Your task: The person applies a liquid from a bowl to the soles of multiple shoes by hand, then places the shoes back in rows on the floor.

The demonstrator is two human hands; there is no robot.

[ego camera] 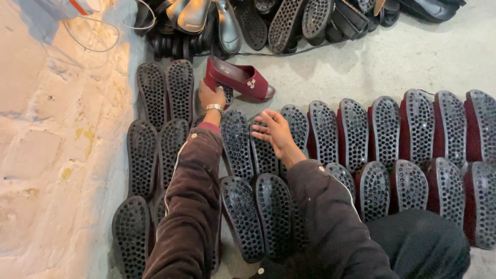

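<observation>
Maroon wedge shoe point(238, 78) stands upright on the concrete floor point(392, 57), just beyond the near rows of upturned shoes point(356, 134), all lying black studded sole up. It is the only shoe in that area shown right way up, toe w/ small flower trim pointing right.

Left hand point(211, 96) reaches fwd and rests at the heel end of the maroon wedge shoe. Fingers curl around the back of it, but the grip itself is hidden behind the wrist; whether it is closed on the shoe or only touching cannot be told. A bead bracelet point(214, 108) sits on that wrist.

Right hand point(275, 132) hovers open, fingers spread and relaxed, holding nothing, over the soles in the second row approx. at centre.

Risks, as judged from this layout:
- Heel-only hold: the shoe is long and front-heavy, so a lift from the back may let the toe dip and swing.
- Tight rows: shoes lie touching or overlapping. A dragged sleeve or forearm could shift neighbours and break the row alignment.
- Long reach across two rows: body weight goes fwd; a slip of the left hand may knock the shoe onto the dark shoe pile point(268, 20) behind.
- Loose white cable point(93, 36) lies at far left near the wall point(46, 155), well apart from both hands; low snag risk.
</observation>
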